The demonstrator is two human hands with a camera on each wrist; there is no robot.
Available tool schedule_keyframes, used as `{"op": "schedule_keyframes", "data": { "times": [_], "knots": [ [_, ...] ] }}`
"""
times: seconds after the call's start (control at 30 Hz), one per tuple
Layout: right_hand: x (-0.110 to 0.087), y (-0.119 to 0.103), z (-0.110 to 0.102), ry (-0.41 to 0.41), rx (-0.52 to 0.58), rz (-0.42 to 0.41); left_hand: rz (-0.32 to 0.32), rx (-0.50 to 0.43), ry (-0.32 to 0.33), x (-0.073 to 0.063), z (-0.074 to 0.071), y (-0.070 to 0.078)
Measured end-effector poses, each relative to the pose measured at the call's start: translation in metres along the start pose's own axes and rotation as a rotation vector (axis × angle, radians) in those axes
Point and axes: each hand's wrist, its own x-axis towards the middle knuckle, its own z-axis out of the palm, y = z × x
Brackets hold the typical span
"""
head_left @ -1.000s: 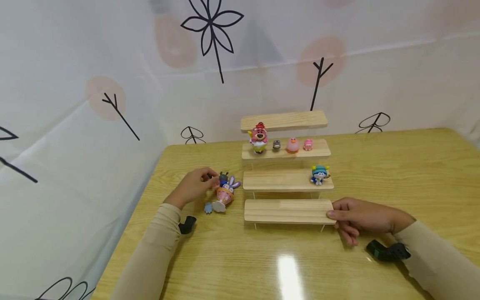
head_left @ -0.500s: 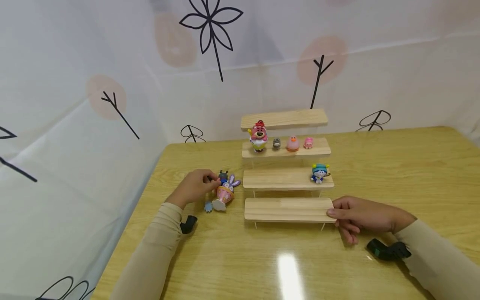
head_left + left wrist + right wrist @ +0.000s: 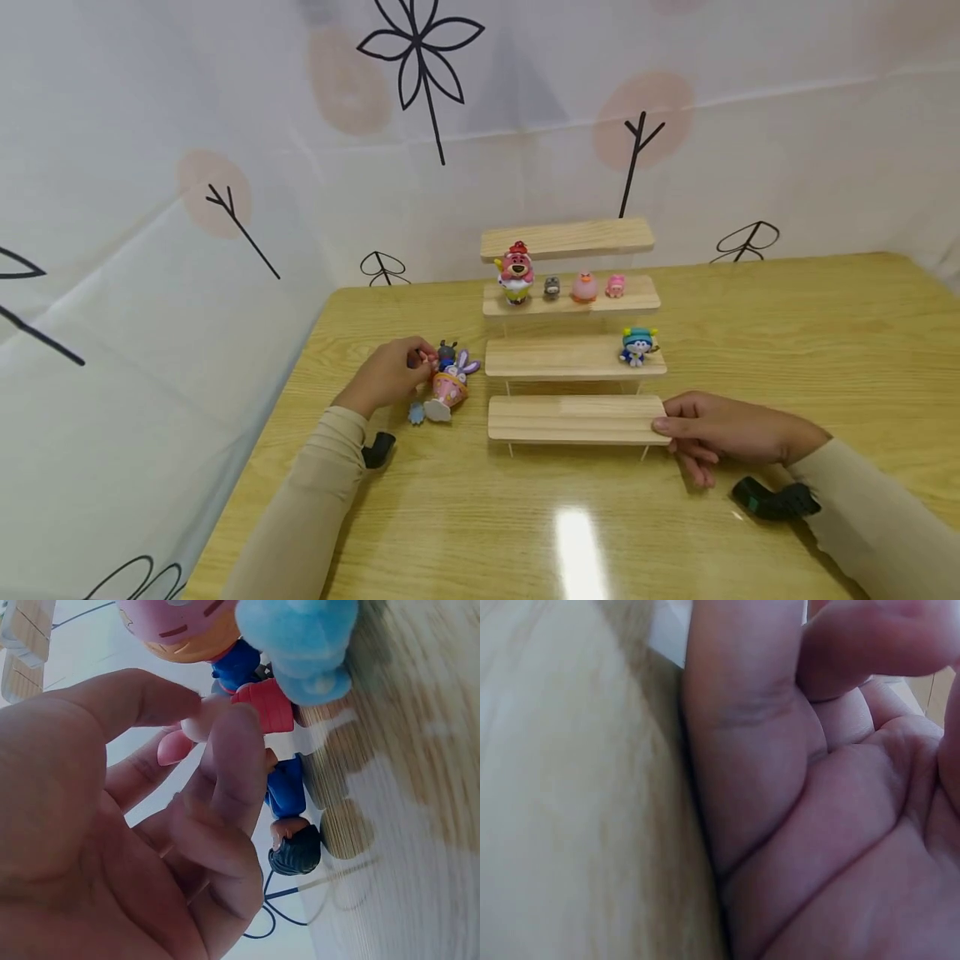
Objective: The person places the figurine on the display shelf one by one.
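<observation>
My left hand (image 3: 390, 373), at the left of the shelf, pinches a small pale-pink figurine (image 3: 199, 724) with a brighter pink end between thumb and finger; the fingers cover much of it. Right beside the fingertips lie a purple-eared rabbit figurine (image 3: 448, 390) in a pink cup shape and a grey-headed figurine (image 3: 447, 356) in blue. A small light-blue figurine (image 3: 416, 412) is on the near side. In the left wrist view, a dark-haired figurine (image 3: 295, 851) in blue lies behind the fingers. My right hand (image 3: 738, 432) grips the lowest tier's right end of the wooden display shelf (image 3: 573, 419), thumb on top.
Upper tiers carry a strawberry-hatted bear figurine (image 3: 516, 275), a grey figurine (image 3: 552, 288), a pink duck figurine (image 3: 585, 288), a small pink figurine (image 3: 616, 287) and a blue-hatted figurine (image 3: 637, 347). A patterned cloth (image 3: 525, 100) hangs behind the wooden table (image 3: 465, 517).
The left fingertips draw back slightly to the left from the rabbit and grey-headed figurines, with a pink figurine now showing in the pinch. The right hand keeps its grip on the shelf.
</observation>
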Motion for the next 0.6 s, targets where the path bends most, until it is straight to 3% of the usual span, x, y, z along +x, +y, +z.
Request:
{"op": "schedule_keyframes", "data": {
  "times": [0.2,0.6],
  "knots": [
    [0.0,-0.0017,0.0014,-0.011,0.016,0.0,0.006,0.021,0.009,0.0006,0.002,0.0005],
    [0.0003,-0.0029,-0.0001,-0.044,0.062,-0.02,0.006,0.133,0.088,-0.0016,0.0031,0.0032]
  ]
}}
